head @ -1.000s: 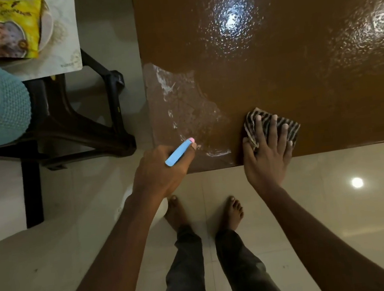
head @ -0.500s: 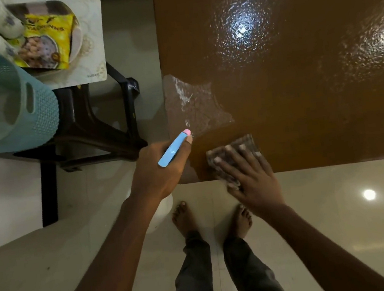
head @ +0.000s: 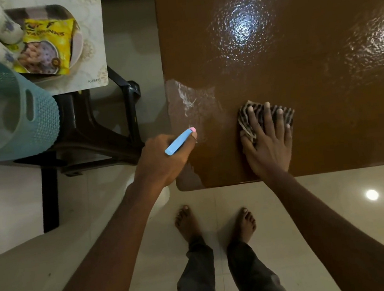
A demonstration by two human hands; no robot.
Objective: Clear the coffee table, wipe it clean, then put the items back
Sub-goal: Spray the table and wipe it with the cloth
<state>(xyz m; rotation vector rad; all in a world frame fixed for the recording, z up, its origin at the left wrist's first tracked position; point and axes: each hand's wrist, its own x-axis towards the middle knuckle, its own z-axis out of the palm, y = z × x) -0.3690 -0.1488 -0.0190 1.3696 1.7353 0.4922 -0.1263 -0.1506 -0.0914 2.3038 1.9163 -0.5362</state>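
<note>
Since the soft cloth [head: 244, 120] bunches easily, the right hand [head: 269, 150] pins it under flat fingers [head: 266, 121]; the left hand [head: 161, 163] grips the sprayer [head: 179, 142].

The table [head: 298, 72] is brown, the cloth [head: 246, 120] striped seemingly black and cream, the sprayer [head: 178, 142] blue, pink-tipped.

**Single head-worn view, facing steeply down**

One wide-angle camera is sitting on the person's head and is pointing almost straight down at close range. It is taking in the near-left corner of the coffee table [head: 295, 48]. Both forearms are entering from the bottom edge, the left hand [head: 164, 161], gripping a spray bottle [head: 179, 142], at centre and the right hand [head: 268, 145] just beside it. The bare feet [head: 188, 223] are showing lower centre on the floor [head: 339, 212]. A dark stool [head: 83, 139] and a teal basket [head: 39, 130] are filling the upper left.
</note>
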